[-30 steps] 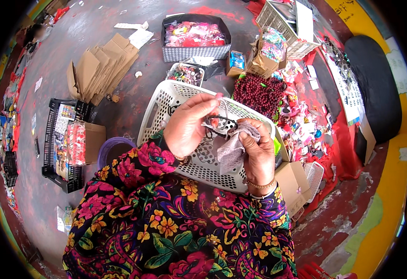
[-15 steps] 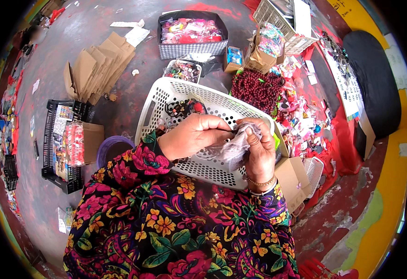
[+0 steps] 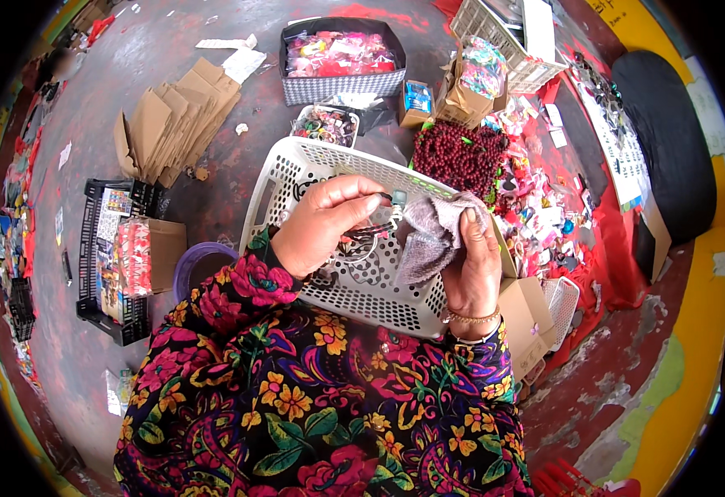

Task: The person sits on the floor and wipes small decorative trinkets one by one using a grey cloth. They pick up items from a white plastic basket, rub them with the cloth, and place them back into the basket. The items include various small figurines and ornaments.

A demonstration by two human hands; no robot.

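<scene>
Over the white perforated plastic basket [image 3: 288,153], both of my hands are raised. My right hand [image 3: 474,269] is closed on a crumpled grey-mauve cloth [image 3: 429,236], with the thumb pressed on its top and the fabric hanging to the left. To the left of it, my left hand [image 3: 325,219] is closed in a pinch, its fingertips apart from the cloth. What it pinches is small and dark, and I cannot make out its kind. Thin bands and small trinkets [image 3: 362,248] show in the basket below, partly hidden by the left hand.
Beyond the basket are a small white tub of trinkets [image 3: 325,124], a checked bin of packets [image 3: 342,83] and dark red bead strings [image 3: 458,161]. Folded cardboard [image 3: 172,124], a black crate [image 3: 89,290] and a purple bucket [image 3: 184,269] stand left. An open carton [image 3: 524,319] is at right.
My left hand has drawn away from the cloth, up and to the left. The cloth, bunched between both hands before, now hangs more spread from my right hand.
</scene>
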